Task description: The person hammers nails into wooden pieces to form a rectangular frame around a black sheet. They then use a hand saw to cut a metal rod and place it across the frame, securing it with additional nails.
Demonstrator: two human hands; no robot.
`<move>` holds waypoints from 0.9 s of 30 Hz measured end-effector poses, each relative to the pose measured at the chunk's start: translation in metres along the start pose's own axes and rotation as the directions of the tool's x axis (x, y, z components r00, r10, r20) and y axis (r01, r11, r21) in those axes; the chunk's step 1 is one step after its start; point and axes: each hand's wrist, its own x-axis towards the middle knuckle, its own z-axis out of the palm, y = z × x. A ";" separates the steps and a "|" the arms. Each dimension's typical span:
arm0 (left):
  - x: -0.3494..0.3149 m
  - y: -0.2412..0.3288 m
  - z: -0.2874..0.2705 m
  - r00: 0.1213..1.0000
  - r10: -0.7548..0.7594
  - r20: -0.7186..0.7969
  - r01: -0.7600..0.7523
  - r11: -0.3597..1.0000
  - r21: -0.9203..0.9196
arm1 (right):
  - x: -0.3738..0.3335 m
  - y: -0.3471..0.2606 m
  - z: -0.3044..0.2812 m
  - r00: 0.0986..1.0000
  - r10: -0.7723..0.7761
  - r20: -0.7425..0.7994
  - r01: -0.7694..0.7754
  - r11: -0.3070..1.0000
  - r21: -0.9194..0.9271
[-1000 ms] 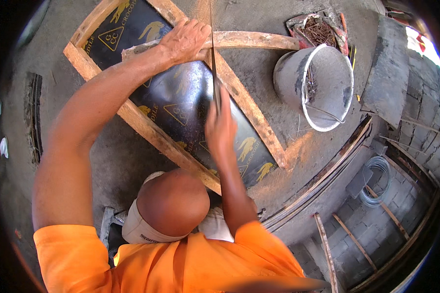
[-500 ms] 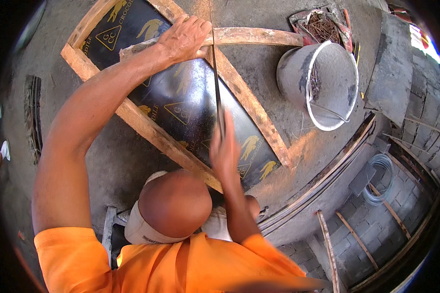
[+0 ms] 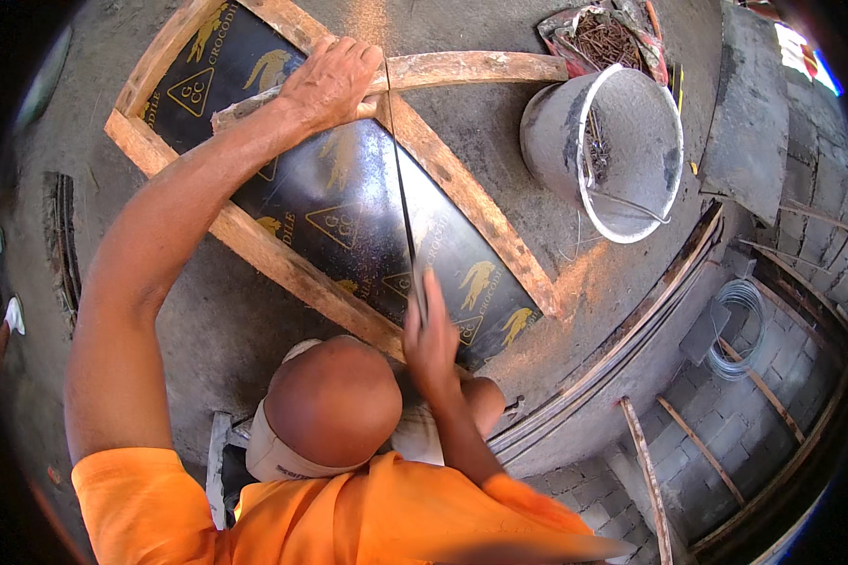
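My right hand (image 3: 432, 347) is closed round the handle end of a handsaw, over the black panel and near my bent knee. The narrow saw blade (image 3: 404, 188) runs away from me and crosses a rough wooden batten (image 3: 481, 68). Left of the blade, my left hand (image 3: 333, 83) grips that batten close to the cut line, fingers wrapped over it. The batten lies across a black-faced panel (image 3: 334, 254) edged with timber strips (image 3: 481, 202). How deep the blade sits in the wood cannot be made out.
A grey bucket (image 3: 551, 127) with metal bits inside stands at the right. Behind it sits a bag of rusty nails (image 3: 608, 42). Orange sawdust (image 3: 579, 273) lies on the concrete floor. Further right are a low wall edge, a wire coil (image 3: 737, 330) and leaning wooden strips (image 3: 645, 480).
My right hand has drawn the saw back toward my body, and its blur has gone. My left hand keeps its grip on the batten. The whole view has shifted slightly.
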 end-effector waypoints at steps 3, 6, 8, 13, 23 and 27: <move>0.004 0.001 -0.007 1.000 -0.014 0.021 0.014 1.000 0.003 | 0.134 -0.025 0.039 0.996 -0.093 -0.017 0.094 0.995 0.042; 0.003 0.005 -0.015 1.000 -0.018 -0.011 0.018 0.999 -0.041 | 0.168 -0.014 0.069 0.981 -0.166 -0.098 0.169 0.985 0.027; 0.004 0.005 -0.016 0.999 -0.021 0.038 0.023 0.999 -0.034 | 0.120 0.011 0.063 0.994 -0.109 -0.017 0.109 0.992 0.056; 0.003 0.000 -0.007 1.000 0.004 0.026 -0.004 1.000 -0.017 | -0.033 0.038 0.012 0.998 -0.049 -0.027 0.048 0.998 -0.041; 0.007 0.011 -0.022 0.993 -0.063 0.098 0.062 0.998 0.009 | 0.131 0.005 0.065 0.999 -0.030 0.032 0.029 0.998 0.053; 0.008 0.007 -0.017 0.993 -0.044 0.108 0.048 0.998 -0.031 | 0.005 0.027 0.031 0.998 0.060 0.021 -0.061 0.998 0.013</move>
